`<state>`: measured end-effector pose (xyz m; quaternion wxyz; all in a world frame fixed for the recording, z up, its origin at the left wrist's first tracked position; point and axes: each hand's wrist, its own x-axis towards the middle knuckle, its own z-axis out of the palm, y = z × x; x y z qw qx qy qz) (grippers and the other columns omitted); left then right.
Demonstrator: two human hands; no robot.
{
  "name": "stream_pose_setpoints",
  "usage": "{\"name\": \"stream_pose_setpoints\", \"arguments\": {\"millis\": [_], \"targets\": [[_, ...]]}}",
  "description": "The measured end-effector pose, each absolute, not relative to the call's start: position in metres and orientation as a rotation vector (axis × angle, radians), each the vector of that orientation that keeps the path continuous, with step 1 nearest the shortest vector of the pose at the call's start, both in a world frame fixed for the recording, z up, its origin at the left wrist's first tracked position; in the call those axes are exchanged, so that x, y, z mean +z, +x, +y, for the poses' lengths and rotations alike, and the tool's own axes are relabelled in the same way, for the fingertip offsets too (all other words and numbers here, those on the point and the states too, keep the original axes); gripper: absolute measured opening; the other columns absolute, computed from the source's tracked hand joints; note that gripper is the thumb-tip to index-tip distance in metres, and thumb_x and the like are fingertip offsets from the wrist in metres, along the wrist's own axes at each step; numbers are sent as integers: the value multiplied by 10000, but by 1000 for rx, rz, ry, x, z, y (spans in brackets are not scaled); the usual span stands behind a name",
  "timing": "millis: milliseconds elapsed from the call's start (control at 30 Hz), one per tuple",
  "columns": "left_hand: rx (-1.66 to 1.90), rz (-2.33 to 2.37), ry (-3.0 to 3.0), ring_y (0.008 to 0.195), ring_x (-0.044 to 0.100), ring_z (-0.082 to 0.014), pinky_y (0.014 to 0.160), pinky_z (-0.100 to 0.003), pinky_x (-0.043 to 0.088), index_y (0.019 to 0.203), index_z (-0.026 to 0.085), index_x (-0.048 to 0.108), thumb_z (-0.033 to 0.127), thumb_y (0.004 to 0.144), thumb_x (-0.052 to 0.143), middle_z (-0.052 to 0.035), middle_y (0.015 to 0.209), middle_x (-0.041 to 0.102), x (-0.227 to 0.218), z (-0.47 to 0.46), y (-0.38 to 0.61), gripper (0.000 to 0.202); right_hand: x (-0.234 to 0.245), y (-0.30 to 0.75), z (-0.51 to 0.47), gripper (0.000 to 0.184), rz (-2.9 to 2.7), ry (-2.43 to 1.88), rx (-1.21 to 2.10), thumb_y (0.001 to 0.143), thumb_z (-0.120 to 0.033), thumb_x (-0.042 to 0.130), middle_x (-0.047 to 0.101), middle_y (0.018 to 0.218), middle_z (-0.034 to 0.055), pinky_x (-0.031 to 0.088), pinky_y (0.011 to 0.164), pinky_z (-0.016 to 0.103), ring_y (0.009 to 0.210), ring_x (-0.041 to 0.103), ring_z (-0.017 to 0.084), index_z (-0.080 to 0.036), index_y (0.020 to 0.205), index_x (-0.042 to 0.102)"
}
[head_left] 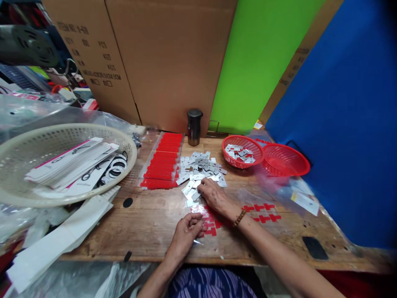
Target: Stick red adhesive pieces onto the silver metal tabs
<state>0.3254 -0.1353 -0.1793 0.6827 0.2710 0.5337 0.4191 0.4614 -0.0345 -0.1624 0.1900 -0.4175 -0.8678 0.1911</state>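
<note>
My right hand [214, 196], with a beaded bracelet at the wrist, reaches into a loose pile of small silver plates [204, 163]. Its fingers are curled down, and the fingertips touch plates at the pile's near edge; whether one is gripped is hidden. Nearer to me, my left hand [184, 231] is closed, thumb and fingers drawn together over a clear sheet of red T-shaped pieces [211, 229]. A thin pointed glint [198, 242] shows below its thumb, too small to name. Another sheet of red pieces [262, 213] lies right of my right forearm.
Red strips in clear sleeves [163, 161] lie left of the pile, near a dark lidded tumbler [194, 128]. A red basket [240, 163] holds silver plates; a second red basket [285, 163] adjoins it. A large cream basket [102, 194] with printed cards stands left. Cardboard [170, 62] walls the back.
</note>
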Motion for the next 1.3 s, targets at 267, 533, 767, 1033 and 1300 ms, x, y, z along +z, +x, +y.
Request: {"name": "stream_pose_setpoints", "arguments": {"millis": [267,533,767,1033,1300], "targets": [[948,1201,578,699,645,-151,653,-251,498,919,105,593,398,579,751,-84,812,661,-177,-137,326,476,-159,471,-43,180,-2152,-1262,684,871,-197,443,557,746,26,395,658,253,703,501,126,-153,750,568],[1120,1138,544,611,595,-89,613,-193,464,916,135,589,372,659,703,-6,708,634,-163,-129,343,367,-164,462,-99,337,-957,-1166,1758,644,-385,699,584,528,-45,478,463,220,433,574,105,-171,756,464],[1087,1096,569,557,553,-83,550,-190,452,728,110,612,351,664,696,-6,652,610,-157,-131,345,263,-157,468,-123,336,-1038,-1150,1759,747,-469,583,588,537,-19,479,481,215,467,597,109,-144,815,531],[776,975,622,538,583,-95,520,-204,483,745,107,591,341,677,694,-52,710,637,-143,-142,341,264,-166,508,-127,345,-1101,-1081,1674,717,-336,672,572,677,-36,400,503,183,521,501,59,-179,1005,565],[619,888,441,409,469,-17,381,-119,324,713,83,654,283,644,734,-44,625,627,-141,-152,347,226,-180,522,-147,221,-1091,-953,1796,767,-307,634,599,673,-23,428,594,217,592,543,84,-169,929,574]]}}
